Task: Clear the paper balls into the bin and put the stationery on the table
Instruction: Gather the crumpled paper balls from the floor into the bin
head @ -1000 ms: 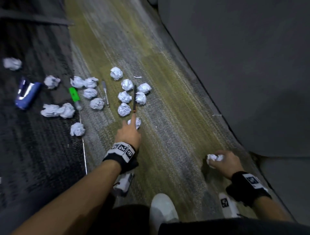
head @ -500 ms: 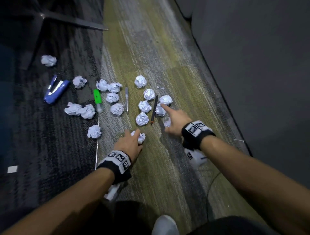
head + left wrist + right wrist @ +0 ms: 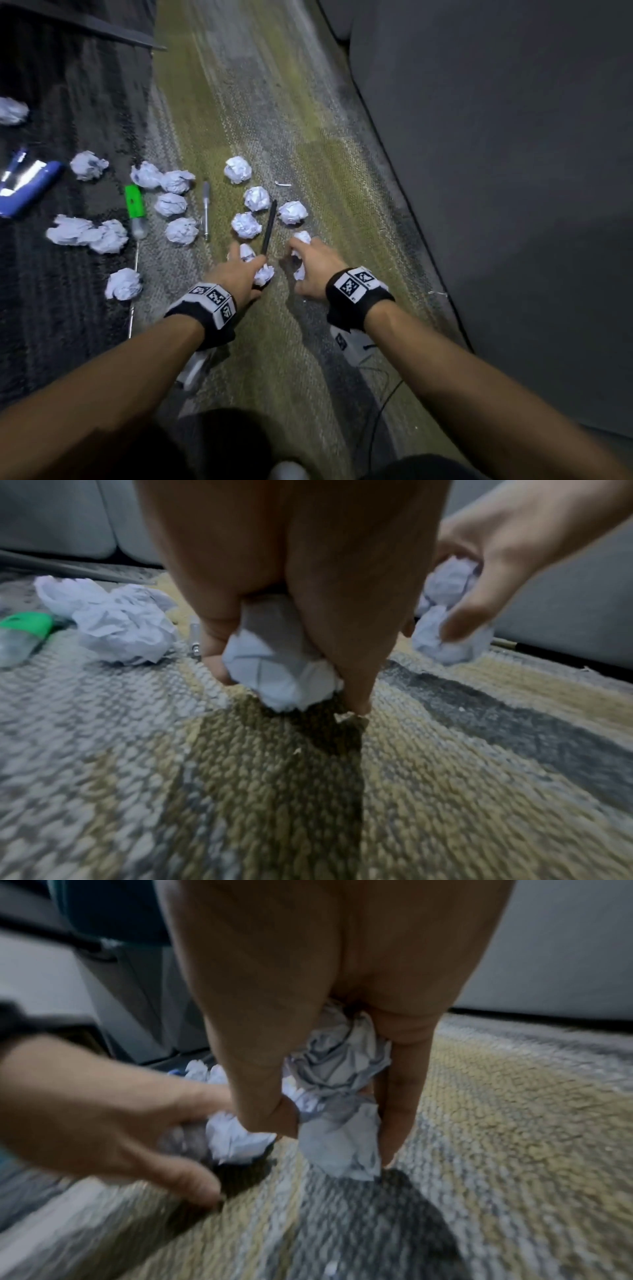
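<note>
Several crumpled white paper balls (image 3: 237, 169) lie scattered on the carpet. My left hand (image 3: 245, 263) grips one paper ball (image 3: 281, 674) in its palm, and its fingers reach over a second ball (image 3: 246, 251). Beside it, my right hand (image 3: 301, 257) is curled round two paper balls (image 3: 339, 1064), one above the other. A black pen (image 3: 269, 228) lies between the two hands. Further left are a grey pen (image 3: 205, 209), a green marker (image 3: 135, 212) and a blue stapler (image 3: 27, 188). No bin or table is in view.
A large grey upholstered piece of furniture (image 3: 496, 171) borders the carpet on the right. A dark furniture leg (image 3: 102, 29) crosses the top left. A thin black cable (image 3: 383, 404) trails under my right forearm.
My right hand swung from the lower right over to the cluster and closed on balls there. My left hand took a ball and moved slightly forward. The view shifted.
</note>
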